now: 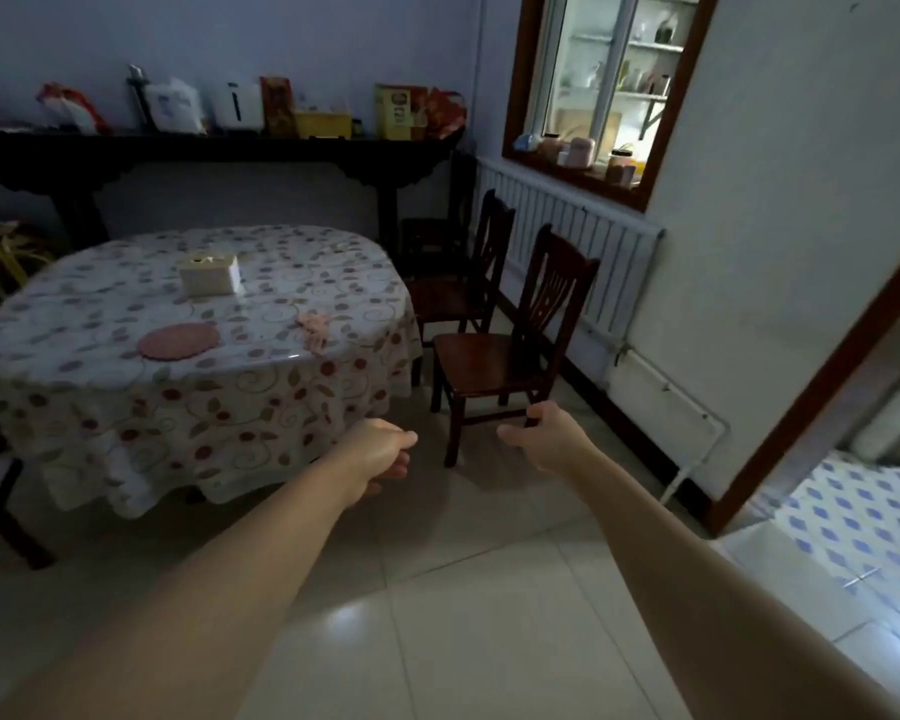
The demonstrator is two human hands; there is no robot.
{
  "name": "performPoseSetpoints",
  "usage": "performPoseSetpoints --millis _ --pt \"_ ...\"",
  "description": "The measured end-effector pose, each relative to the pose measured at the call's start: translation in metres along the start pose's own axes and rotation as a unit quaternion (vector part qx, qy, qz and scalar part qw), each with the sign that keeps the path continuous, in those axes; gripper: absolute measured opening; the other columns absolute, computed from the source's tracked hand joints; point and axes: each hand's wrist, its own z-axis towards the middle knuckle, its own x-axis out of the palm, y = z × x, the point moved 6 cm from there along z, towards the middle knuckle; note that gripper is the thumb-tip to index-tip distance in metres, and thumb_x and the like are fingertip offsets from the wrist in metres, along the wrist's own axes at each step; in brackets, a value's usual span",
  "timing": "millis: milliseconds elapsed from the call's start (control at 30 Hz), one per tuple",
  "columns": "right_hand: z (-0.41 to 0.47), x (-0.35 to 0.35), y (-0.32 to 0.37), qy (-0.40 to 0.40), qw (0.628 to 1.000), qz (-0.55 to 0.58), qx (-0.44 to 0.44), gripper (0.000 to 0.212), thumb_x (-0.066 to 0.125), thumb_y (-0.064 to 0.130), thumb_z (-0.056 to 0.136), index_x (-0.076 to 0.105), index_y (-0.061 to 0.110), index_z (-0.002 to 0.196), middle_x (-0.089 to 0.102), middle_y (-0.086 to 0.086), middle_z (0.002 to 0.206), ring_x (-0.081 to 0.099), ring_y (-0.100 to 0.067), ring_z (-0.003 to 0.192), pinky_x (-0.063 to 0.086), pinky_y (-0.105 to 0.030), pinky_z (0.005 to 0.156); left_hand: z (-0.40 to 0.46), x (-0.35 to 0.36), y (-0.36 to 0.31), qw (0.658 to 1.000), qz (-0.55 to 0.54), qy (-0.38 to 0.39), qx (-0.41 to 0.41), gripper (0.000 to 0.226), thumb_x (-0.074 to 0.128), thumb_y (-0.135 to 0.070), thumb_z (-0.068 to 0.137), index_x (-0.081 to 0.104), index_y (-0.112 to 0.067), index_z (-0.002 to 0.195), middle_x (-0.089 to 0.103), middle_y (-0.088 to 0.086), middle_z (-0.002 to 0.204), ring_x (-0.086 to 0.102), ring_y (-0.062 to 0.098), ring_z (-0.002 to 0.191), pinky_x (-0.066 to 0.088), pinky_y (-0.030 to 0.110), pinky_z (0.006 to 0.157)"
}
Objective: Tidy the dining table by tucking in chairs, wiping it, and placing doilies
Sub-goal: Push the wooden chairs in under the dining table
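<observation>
A dim dining room is seen. The left hand (380, 449) is held loosely curled and empty below the table (333, 387). The nearest chair (494, 356), just above the right hand (546, 433), seems reached; a grip cannot be told.

We reached both empty hands, left hand (380, 449) and right hand (544, 433), toward the near chair (494, 356) beside the table (188, 387).

A dark sideboard (188, 153) holds boxes and bags, beside a white radiator (583, 236) under a window (609, 80).
</observation>
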Motion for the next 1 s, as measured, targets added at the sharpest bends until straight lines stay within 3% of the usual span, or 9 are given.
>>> performPoseSetpoints --millis 167,367,467,567,667,833,900,1000 --pt "0.075 -0.077 -0.043 -0.021 0.999 0.029 0.006 0.062 0.067 0.038 0.084 0.043 0.012 0.135 0.053 0.001 0.117 0.05 -0.011 0.088 0.04 -0.022 0.063 0.073 0.083 -0.062 1.0 0.015 0.021 -0.003 0.035 0.049 -0.027 0.094 0.05 -0.014 0.126 0.059 0.007 0.107 0.06 0.019 0.088 0.039 0.037 0.086" --pt "0.162 -0.167 -0.078 -0.037 0.998 0.049 0.021 0.066 0.068 0.04 0.083 0.039 0.013 0.136 0.053 -0.005 0.118 0.052 -0.018 0.098 0.044 -0.03 0.081 0.154 0.169 -0.141 0.999 0.03 0.027 0.014 0.035 0.051 -0.029 0.093 0.05 -0.014 0.125 0.057 0.001 0.096 0.06 0.017 0.088 0.04 0.036 0.079" --pt "0.209 -0.195 -0.093 -0.039 0.997 0.058 0.027 0.073 0.066 0.042 0.084 0.032 0.014 0.142 0.047 -0.007 0.137 0.048 -0.026 0.122 0.041 -0.032 0.091 0.19 0.2 -0.175 0.998 0.052 0.04 0.023 0.036 0.05 -0.029 0.093 0.05 -0.014 0.126 0.056 0.003 0.107 0.06 0.017 0.093 0.04 0.036 0.081" --pt "0.265 -0.216 -0.105 -0.037 0.997 0.055 0.032 0.073 0.066 0.042 0.084 0.032 0.015 0.143 0.042 -0.007 0.143 0.046 -0.026 0.126 0.041 -0.033 0.093 0.239 0.221 -0.207 0.997 0.055 0.039 0.026 0.038 0.051 -0.029 0.093 0.048 -0.013 0.128 0.055 0.003 0.11 0.059 0.017 0.094 0.038 0.036 0.082" --pt "0.33 -0.233 -0.108 -0.034 0.998 0.046 0.04 0.073 0.066 0.041 0.084 0.032 0.015 0.143 0.043 -0.007 0.143 0.047 -0.025 0.122 0.041 -0.03 0.085 0.297 0.238 -0.241 0.997 0.055 0.046 0.042 0.038 0.051 -0.027 0.093 0.048 -0.011 0.127 0.055 0.005 0.111 0.057 0.016 0.092 0.037 0.031 0.079" --pt "0.445 -0.264 -0.098 -0.044 0.998 0.017 0.036 0.07 0.069 0.041 0.082 0.039 0.012 0.138 0.047 -0.008 0.138 0.045 -0.016 0.097 0.036 -0.023 0.06 0.402 0.259 -0.31 0.995 0.054 0.055 0.059 0.037 0.051 -0.025 0.093 0.048 -0.009 0.126 0.054 0.004 0.109 0.053 0.014 0.094 0.03 0.018 0.052" --pt "0.487 -0.278 -0.097 -0.032 0.999 0.006 0.03 0.071 0.067 0.043 0.084 0.036 0.014 0.141 0.045 -0.007 0.14 0.047 -0.015 0.099 0.039 -0.022 0.066 0.442 0.27 -0.337 0.996 0.051 0.06 0.048 0.03 0.051 -0.024 0.093 0.051 -0.01 0.12 0.053 0.005 0.11 0.052 0.014 0.093 0.03 0.017 0.05" --pt "0.541 -0.301 -0.1 -0.018 1.0 0.019 0.006 0.071 0.065 0.04 0.086 0.032 0.014 0.143 0.04 -0.005 0.145 0.045 -0.02 0.122 0.038 -0.025 0.089 0.491 0.289 -0.372 0.995 0.063 0.059 0.041 0.016 0.049 -0.022 0.094 0.055 -0.013 0.106 0.053 0.004 0.11 0.053 0.013 0.091 0.03 0.016 0.05"
